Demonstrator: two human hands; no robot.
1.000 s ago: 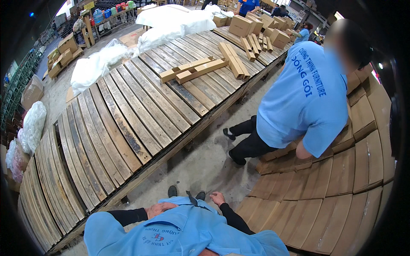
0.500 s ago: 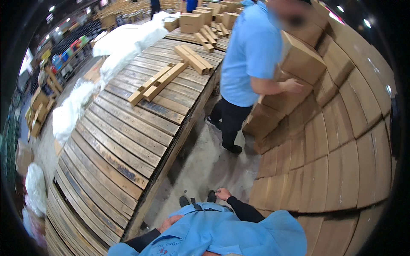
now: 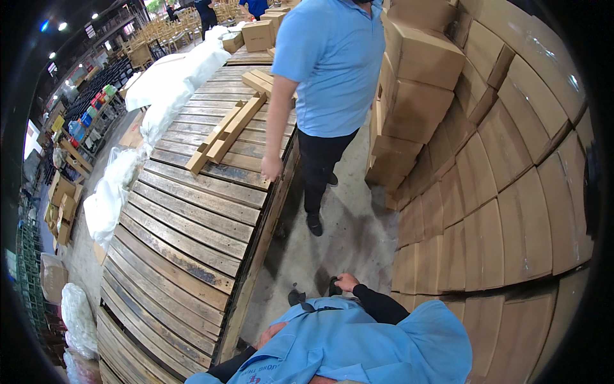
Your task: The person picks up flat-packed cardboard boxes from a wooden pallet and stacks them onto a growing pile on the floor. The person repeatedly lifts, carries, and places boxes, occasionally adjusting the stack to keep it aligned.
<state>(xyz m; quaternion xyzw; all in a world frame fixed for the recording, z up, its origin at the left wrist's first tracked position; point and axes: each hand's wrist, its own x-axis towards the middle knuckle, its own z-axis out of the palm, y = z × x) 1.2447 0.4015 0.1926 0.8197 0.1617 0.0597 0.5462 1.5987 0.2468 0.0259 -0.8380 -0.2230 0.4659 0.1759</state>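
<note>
The fingers of the right hand are curled loosely together, held low in front of the person's body, empty and touching nothing; it hangs just above the bare concrete floor and close to the wall of stacked cardboard boxes on the right. The left hand shows only in part beside the blue shirt, its fingers bent inward, though whether they close on anything I cannot tell; it lies near the edge of the wooden pallet platform that runs up the left side. Both arms wear dark sleeves under the person's own light blue shirt, and the toes of dark shoes peek out just ahead of it. Farther up the aisle stands a co-worker in a light blue shirt and black trousers, one hand hanging down beside the platform's edge, the body just beside a leaning pile of cardboard boxes. On the platform lie a few loose wooden slats, set at an angle across the planks. Beyond them sit white plastic-wrapped bundles and another brown carton. More white bags rest on the floor left of the platform, near stacked wooden pieces.
</note>
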